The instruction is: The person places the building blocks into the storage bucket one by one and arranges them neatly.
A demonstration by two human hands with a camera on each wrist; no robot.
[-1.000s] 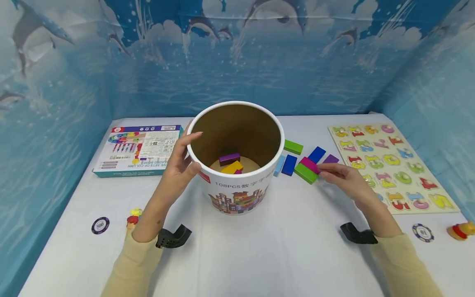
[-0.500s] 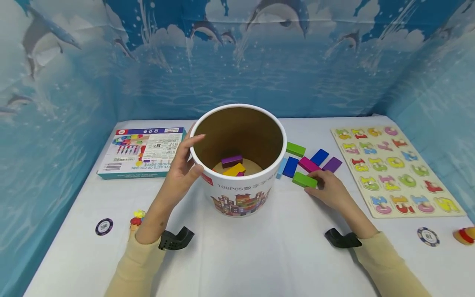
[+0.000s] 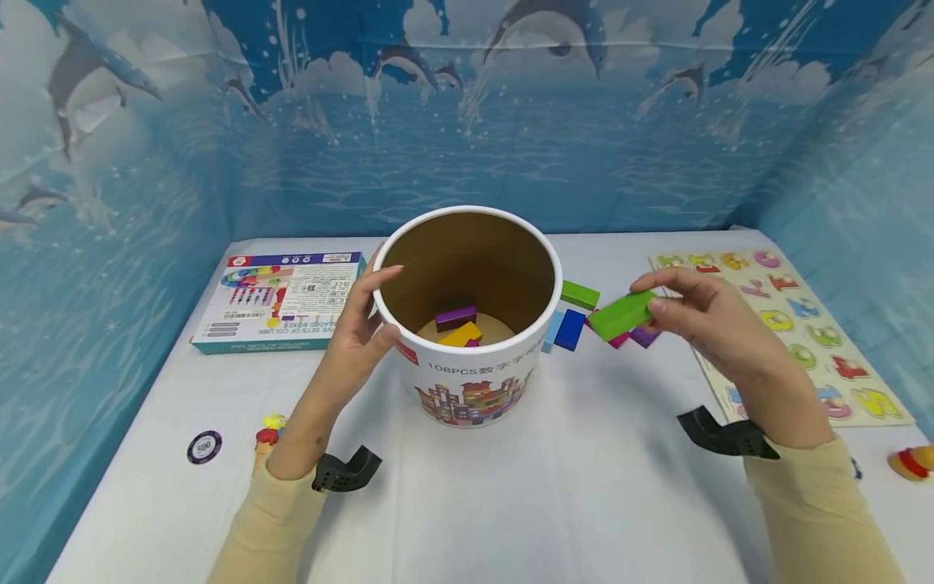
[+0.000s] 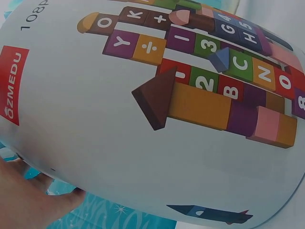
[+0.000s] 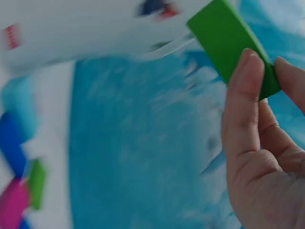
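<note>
A white paper bucket (image 3: 467, 397) printed with colourful buildings stands at the middle of the table. My left hand (image 3: 350, 337) holds its left side, with the index finger over the rim and the thumb at the front. Inside lie a purple block (image 3: 456, 318), a yellow block (image 3: 461, 334) and a sliver of magenta. Between right thumb and fingers, my right hand (image 3: 722, 328) pinches a green block (image 3: 619, 316), raised above the table to the bucket's right. The right wrist view shows the same green block (image 5: 221, 40) tilted in the fingertips.
Beside the bucket lie another green block (image 3: 580, 294), a dark blue block (image 3: 569, 330), a light blue block (image 3: 552, 331) and partly hidden magenta and purple ones. A puzzle board (image 3: 824, 349) lies right, a flat box (image 3: 273, 304) left, a round chip (image 3: 204, 447) nearer.
The right hand went from the magenta and green blocks to pinching the green one, then lifted it up and to the right. The left hand stays at the bucket.
</note>
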